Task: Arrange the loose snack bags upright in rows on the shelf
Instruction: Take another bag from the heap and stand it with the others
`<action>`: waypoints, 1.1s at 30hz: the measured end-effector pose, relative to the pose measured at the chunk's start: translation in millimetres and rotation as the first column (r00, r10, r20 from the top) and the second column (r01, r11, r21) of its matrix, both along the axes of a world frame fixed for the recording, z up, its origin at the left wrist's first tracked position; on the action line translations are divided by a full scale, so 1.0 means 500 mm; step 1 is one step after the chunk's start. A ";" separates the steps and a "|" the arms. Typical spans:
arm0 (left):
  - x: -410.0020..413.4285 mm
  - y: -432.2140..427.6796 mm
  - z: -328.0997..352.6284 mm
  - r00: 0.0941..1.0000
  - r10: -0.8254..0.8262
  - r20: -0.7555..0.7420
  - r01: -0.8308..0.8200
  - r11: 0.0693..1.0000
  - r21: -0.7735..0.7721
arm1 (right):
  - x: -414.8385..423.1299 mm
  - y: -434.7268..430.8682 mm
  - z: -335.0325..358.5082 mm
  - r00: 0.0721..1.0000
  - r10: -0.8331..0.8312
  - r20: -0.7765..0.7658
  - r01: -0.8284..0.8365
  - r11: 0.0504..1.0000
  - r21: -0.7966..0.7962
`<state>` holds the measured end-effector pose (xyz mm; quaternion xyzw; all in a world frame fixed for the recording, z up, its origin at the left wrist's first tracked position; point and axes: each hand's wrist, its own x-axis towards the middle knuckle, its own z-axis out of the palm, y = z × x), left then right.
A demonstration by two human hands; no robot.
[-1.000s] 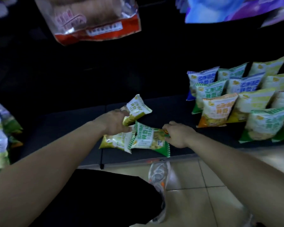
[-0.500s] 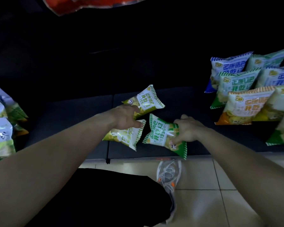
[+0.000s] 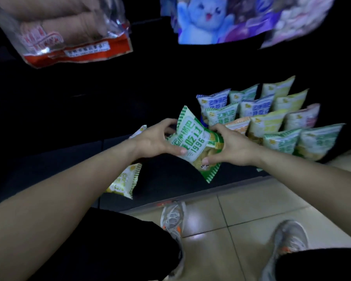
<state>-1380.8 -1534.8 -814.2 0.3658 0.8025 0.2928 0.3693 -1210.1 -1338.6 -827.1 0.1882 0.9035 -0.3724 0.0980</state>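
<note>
Above the near edge of the dark shelf (image 3: pixel 49 163), the green snack bag (image 3: pixel 193 142) now hangs tilted, clear of the surface where it lay a moment ago in the right hand (image 3: pixel 233 147) alone. The left hand (image 3: pixel 156 138) has left a yellow bag (image 3: pixel 126 179) lying flat and joined in. Both hands pinch the green bag's sides with curled fingers, just left of the standing rows (image 3: pixel 272 122), so it probably gets stood upright there next.

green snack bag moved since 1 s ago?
Yes. The green snack bag has lifted away from the yellow bag, up and right toward the upright rows; left hand and right hand grip it.
</note>
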 end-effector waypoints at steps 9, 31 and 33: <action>0.114 0.161 0.047 0.929 -0.035 -0.368 0.034 0.999 -0.011 | 0.169 0.148 0.053 0.984 -0.087 0.155 0.043 0.963 0.265; 0.217 0.411 -0.239 0.857 -0.225 -0.463 0.075 0.944 -0.321 | 0.266 0.339 -0.053 0.903 -0.147 0.403 0.035 0.962 0.272; 0.221 0.417 -0.242 0.831 -0.249 -0.497 0.082 0.939 -0.334 | 0.265 0.334 -0.054 0.903 -0.140 0.405 0.023 0.960 0.279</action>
